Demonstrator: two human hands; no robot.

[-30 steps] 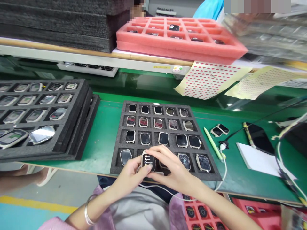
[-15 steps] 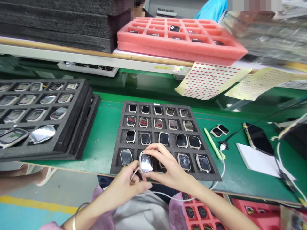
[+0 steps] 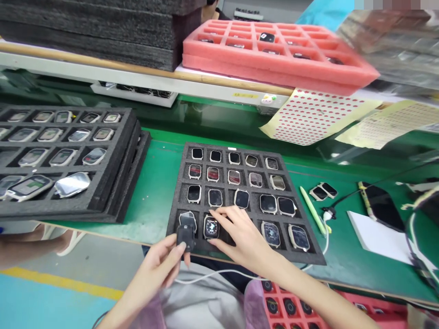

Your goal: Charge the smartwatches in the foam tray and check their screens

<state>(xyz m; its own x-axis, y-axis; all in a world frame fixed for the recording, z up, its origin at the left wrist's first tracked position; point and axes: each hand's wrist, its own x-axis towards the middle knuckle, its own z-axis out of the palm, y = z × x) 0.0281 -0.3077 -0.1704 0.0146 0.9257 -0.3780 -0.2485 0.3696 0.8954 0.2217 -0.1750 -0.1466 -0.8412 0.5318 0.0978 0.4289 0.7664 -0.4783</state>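
My left hand pinches a small black square charger over the front left corner of a dark foam tray. The charger partly covers a smartwatch with a dark face in its compartment. A white cable runs from below my left hand towards the right. One compartment over, a lit smartwatch lies in the front row, and my right hand holds it by its upper and lower edges. Several other watches fill the tray's rows; part of the front row is hidden under my right hand.
Stacked foam trays of watches stand at the left. A green pen, two watches, a phone and white paper lie at the right. A pink foam tray rests on the shelf; dotted sheets hang below it.
The lit watch has gone down from between both hands into a front-row compartment. My left hand has moved left and away from it, with the black charger now showing.
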